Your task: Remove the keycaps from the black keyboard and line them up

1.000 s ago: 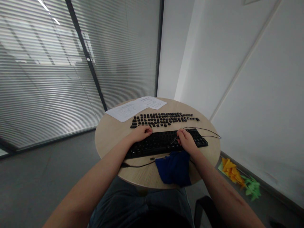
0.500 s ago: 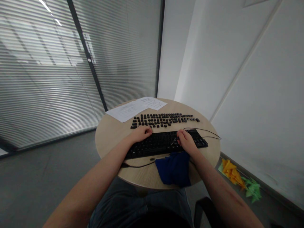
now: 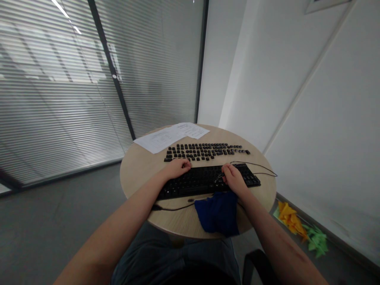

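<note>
A black keyboard (image 3: 196, 182) lies across the round table. My left hand (image 3: 178, 168) rests at its upper left edge, fingers curled together; whatever they may hold is hidden. Over the keyboard's right part, my right hand (image 3: 233, 176) is closed in a pinch on a thin wire-like tool (image 3: 219, 177) that reaches down to the keys. Beyond the keyboard, loose black keycaps (image 3: 204, 151) are laid out in rows. A blue cloth (image 3: 218, 213) lies at the near edge, below my right hand.
Printed papers (image 3: 160, 139) lie at the table's (image 3: 133, 170) far left. A black cable (image 3: 175, 208) runs along the near side, and another loops at the right. Orange (image 3: 291, 217) and green (image 3: 317, 240) pieces lie on the floor by the wall. A chair armrest (image 3: 258, 261) stands below right.
The view has shifted slightly, so the table and hands appear a little lower. Both hands keep nearly the same places over the keyboard.
</note>
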The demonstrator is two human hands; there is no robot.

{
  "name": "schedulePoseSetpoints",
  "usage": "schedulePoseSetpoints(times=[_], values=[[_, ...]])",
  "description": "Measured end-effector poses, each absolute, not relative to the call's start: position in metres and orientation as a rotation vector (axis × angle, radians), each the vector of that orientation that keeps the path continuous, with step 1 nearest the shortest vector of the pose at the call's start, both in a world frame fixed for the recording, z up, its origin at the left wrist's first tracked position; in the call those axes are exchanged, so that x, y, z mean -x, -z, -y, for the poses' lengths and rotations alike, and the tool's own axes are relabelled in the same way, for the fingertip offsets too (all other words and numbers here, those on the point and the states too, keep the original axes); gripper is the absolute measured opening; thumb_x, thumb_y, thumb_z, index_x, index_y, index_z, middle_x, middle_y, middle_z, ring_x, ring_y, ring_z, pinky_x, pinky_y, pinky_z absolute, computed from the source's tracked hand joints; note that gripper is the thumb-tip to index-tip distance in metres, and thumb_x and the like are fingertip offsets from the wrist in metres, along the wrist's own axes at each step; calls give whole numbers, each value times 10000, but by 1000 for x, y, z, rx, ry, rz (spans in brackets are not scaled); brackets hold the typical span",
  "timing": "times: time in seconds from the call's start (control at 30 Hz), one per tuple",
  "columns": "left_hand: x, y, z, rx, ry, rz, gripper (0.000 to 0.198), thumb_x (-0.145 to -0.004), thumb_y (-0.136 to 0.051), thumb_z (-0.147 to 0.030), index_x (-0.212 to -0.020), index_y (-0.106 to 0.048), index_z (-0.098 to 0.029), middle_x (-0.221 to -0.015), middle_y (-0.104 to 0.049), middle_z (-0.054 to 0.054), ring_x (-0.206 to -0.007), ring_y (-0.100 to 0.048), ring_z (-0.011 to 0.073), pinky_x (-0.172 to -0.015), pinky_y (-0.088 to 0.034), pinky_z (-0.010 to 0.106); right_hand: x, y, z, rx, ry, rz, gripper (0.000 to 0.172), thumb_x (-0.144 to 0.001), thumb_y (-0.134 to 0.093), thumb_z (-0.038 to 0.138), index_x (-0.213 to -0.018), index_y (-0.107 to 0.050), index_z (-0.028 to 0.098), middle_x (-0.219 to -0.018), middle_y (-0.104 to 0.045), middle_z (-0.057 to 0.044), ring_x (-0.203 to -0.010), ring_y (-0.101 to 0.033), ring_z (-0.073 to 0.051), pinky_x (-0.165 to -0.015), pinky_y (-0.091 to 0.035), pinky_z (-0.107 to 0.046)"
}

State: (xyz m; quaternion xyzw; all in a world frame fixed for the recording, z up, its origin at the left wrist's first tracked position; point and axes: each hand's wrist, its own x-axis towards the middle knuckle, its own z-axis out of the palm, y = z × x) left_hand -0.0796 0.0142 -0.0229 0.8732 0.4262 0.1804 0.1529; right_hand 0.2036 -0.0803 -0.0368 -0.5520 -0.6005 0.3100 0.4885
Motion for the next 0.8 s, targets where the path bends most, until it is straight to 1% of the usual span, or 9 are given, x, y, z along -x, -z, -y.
schedulePoseSetpoints(times=[0.2, 0.37, 0.57, 0.8], values=[[80, 23, -15, -2511, -525, -1194, 177, -870, -573, -290, -944, -711, -207, -882, -722, 23, -803, -651, 183, -744, -478, 282, -203, 35, 81, 1349, -744, 1472, 262, -927, -443, 440, -764, -508, 245, -505, -500, 49, -464, -489, -156, -473, -371, -262], [79, 22, -13, -2494, -529, -1205, 169, -867, -580, -282, -934, -713, -201, -890, -723, 26, -811, -651, 183, -766, -480, 286, -202, 33, 83, 1344, -766, 1452, 265, -916, -459, 452, -756, -498, 244, -493, -479, 55, -449, -477, -152, -460, -356, -261], [79, 24, -15, -2494, -531, -1195, 178, -868, -577, -281, -940, -712, -190, -883, -722, 27, -802, -649, 181, -756, -478, 281, -202, 33, 82, 1339, -752, 1465, 265, -919, -453, 446, -760, -505, 240, -496, -474, 62, -445, -467, -143, -451, -340, -252], [79, 23, -15, -2494, -532, -1199, 176, -869, -582, -283, -949, -715, -200, -898, -723, 24, -828, -654, 187, -773, -478, 283, -202, 34, 82, 1341, -748, 1464, 267, -927, -456, 440, -760, -510, 239, -499, -487, 58, -453, -470, -142, -454, -348, -250]])
